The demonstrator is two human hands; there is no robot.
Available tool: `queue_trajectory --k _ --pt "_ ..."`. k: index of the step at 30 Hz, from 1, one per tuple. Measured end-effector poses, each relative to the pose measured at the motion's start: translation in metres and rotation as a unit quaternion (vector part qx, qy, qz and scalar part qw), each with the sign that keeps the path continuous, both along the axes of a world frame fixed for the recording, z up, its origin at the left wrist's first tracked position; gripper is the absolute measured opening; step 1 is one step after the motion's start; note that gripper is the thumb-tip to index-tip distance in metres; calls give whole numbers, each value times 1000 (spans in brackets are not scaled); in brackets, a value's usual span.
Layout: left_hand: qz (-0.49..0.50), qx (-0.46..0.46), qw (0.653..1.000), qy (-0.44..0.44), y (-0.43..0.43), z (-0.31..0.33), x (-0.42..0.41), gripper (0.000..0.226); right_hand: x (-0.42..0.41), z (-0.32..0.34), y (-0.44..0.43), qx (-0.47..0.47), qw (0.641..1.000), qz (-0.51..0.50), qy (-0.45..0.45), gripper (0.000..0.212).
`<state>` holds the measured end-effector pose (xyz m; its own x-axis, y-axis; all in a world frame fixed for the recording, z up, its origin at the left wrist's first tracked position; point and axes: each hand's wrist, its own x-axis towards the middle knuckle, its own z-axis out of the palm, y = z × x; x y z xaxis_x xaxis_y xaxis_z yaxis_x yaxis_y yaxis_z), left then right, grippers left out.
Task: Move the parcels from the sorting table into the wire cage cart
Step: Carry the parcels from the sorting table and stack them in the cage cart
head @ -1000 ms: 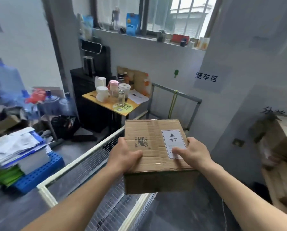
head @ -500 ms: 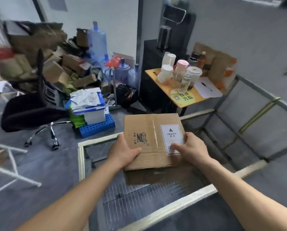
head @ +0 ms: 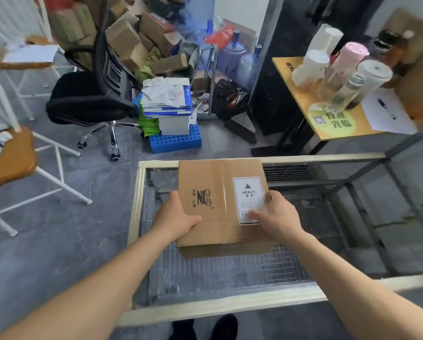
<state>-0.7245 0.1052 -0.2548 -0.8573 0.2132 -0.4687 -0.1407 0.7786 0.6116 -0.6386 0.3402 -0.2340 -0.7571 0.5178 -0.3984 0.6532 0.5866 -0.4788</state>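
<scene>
- Here's the cardboard parcel (head: 220, 200), up in the air between both hands and hanging inside the open top of the wire cage cart (head: 136, 217).
- The left hand (head: 175, 217) clamps the parcel's left edge, thumb (head: 193, 220) flat on the lid. The rest of its fingers curl out of sight round the side, so I can't say how far under they reach.
- The right hand (head: 276, 217) mirrors it on the right edge, with its thumb (head: 256, 213) pressed on the corner of the white HEAVY label (head: 249, 192). Both grips look firm and closed on the box.
- Now the relation that counts. The parcel lies dead centre between the two sets of fingers, neither hand nearer than the other, and the mesh floor (head: 230, 268) lies straight below those fingertips.
- The lid looks close to square from here, so I won't call a long axis. The taped seam runs away from the person, and the hands grip across it.
- The far edge of the box, beyond the fingertips, overlaps the far rail (head: 316, 158) in this view. I can't tell whether it clears that rail.
- My read: this is the lowering step, and a straight drop does it, perhaps drawn a touch towards the wrists first.
- With that label, expect weight. The fingers under the box risk a pinch against the mesh at touchdown.
- The sorting table is out of sight, so I can't say how many parcels are left on it.
</scene>
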Motion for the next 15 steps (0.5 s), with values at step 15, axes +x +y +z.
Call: queue_trajectory --k 15 --pt "68 -32 993 -88 -21 -171 -11 80 -32 -172 -20 -44 994 53 -85 49"
